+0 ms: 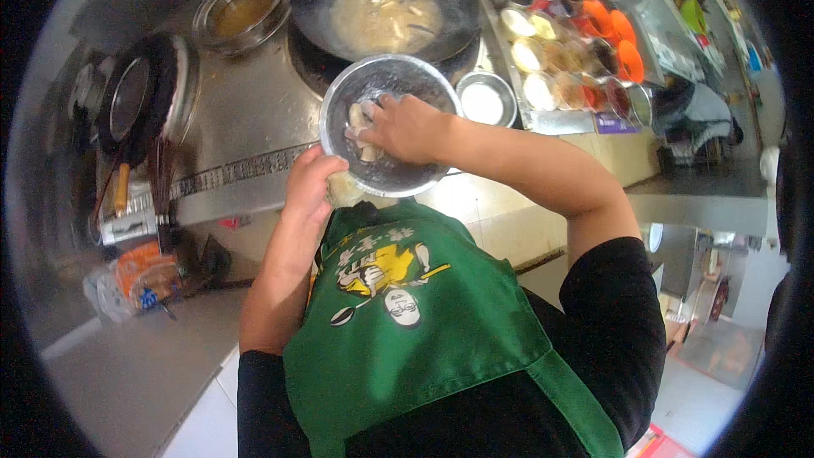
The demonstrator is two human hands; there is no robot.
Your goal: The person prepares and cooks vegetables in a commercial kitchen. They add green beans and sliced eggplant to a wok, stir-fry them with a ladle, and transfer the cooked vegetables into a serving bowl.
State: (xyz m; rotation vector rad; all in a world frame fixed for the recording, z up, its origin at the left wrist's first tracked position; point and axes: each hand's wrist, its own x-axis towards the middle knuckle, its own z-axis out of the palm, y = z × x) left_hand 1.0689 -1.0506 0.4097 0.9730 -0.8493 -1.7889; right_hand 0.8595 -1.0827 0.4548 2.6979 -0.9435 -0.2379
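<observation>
A steel mixing bowl (439, 92) is tilted in front of my apron, close to the wok's near edge. My left hand (313, 183) grips its lower left rim, with what looks like a pale cloth (343, 189) by the fingers. Inside the bowl, my right hand (407, 130) has its thumb and fingers around pale, white-coated food pieces (360, 117); the palm side is hidden. Beyond the bowl, a black wok (311, 16) on the burner contains cloudy yellowish liquid (356, 19) with pale and dark strips floating in it.
A small metal bowl (486, 102) of white contents stands right of the mixing bowl. Seasoning containers (553, 57) and orange-handled items (626, 54) fill the right side. At left are a glass bowl (245, 13) of brownish liquid, stacked pans (152, 89) and a bamboo whisk (162, 165).
</observation>
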